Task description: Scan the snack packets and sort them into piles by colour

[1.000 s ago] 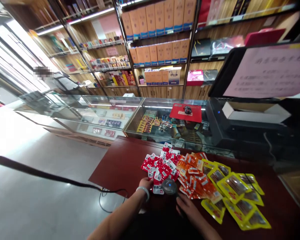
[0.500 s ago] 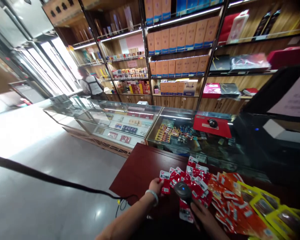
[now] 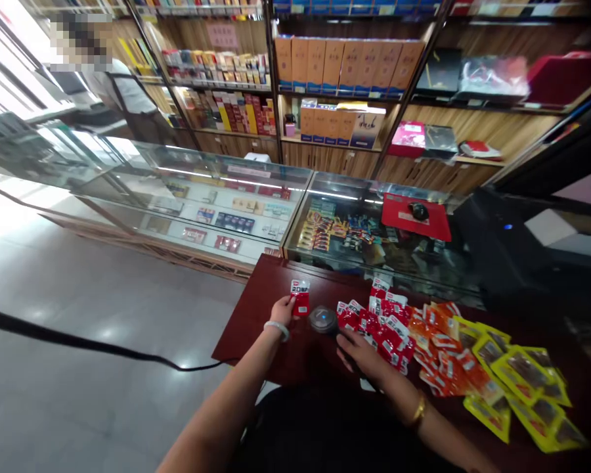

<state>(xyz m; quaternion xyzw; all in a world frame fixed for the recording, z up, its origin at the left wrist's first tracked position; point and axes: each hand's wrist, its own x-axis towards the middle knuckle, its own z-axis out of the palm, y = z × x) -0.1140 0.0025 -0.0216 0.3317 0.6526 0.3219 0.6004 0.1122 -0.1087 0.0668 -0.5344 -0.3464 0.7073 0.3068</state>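
My left hand, with a pale bangle at the wrist, pinches a small red and white snack packet by its left edge. In my right hand is a dark handheld barcode scanner, fingers wrapped round its handle and a blue light showing on its head. The scanner's head sits just right of and below the held packet, apart from it. Right of the scanner lies a pile of similar red packets. Orange packets lie beside that pile, and yellow packets are farther right.
The dark red table meets a glass display counter at its far side. On the counter are a red mat and a black mouse. A black monitor stands right. Another person is behind the counter, far left.
My left hand has drawn the red packet leftward, away from the pile. My right hand and the scanner have moved left too, off the pile. The camera view has tilted downward.
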